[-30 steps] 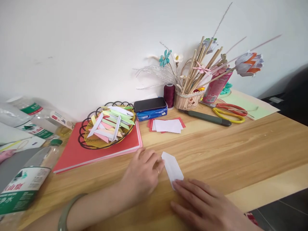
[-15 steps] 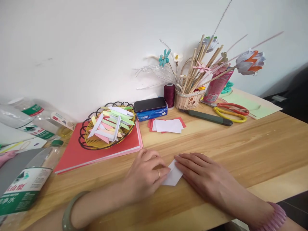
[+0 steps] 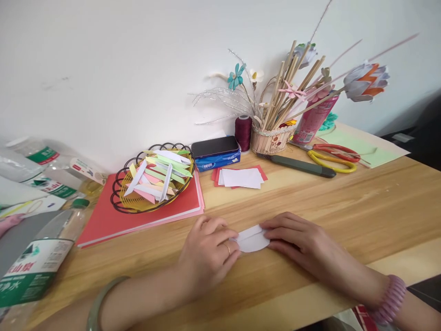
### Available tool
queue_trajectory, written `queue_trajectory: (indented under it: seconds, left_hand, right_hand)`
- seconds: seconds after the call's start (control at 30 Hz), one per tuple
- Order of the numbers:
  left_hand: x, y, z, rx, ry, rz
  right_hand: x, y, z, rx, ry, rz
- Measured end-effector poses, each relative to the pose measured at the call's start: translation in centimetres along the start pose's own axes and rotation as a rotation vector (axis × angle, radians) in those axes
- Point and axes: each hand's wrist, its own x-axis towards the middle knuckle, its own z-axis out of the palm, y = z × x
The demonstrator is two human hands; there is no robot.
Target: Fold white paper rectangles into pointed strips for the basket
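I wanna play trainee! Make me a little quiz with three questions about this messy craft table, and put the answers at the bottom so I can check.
1. True or false: the flat black phone lies on top of the blue printed packet.

2. What is the yellow woven basket with the black looped rim resting on?
A) a clear plastic bottle
B) a red-topped paper stack
C) a dark red thread spool

3. Fill in: the bare left hand and the bare right hand both touch a ______.

Key:
1. True
2. B
3. folded white paper piece
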Motion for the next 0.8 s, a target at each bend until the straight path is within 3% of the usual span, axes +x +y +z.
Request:
queue_trajectory:
  seconds: [0.27, 0.43, 0.63, 0.8]
  left_hand:
    - [0.0, 0.6, 0.1, -0.014, -0.062, -0.146]
    - [0.1, 0.5, 0.1, -0.062, -0.062, -0.168]
    - [0.4, 0.3, 0.2, -0.180, -0.136, -0.355]
    - [0.6, 0.2, 0.2, -0.182, -0.170, -0.405]
  right_hand:
    - [0.7, 0.1, 0.0, 0.094, -0.024, 0.104]
    - [0.9, -0.3, -0.1, 0.149, -0.027, 0.188]
    - [1.4, -0.7, 0.0, 0.184, -0.007, 0.287]
    - [1.6, -0.7, 0.0, 0.194, -0.033, 0.336]
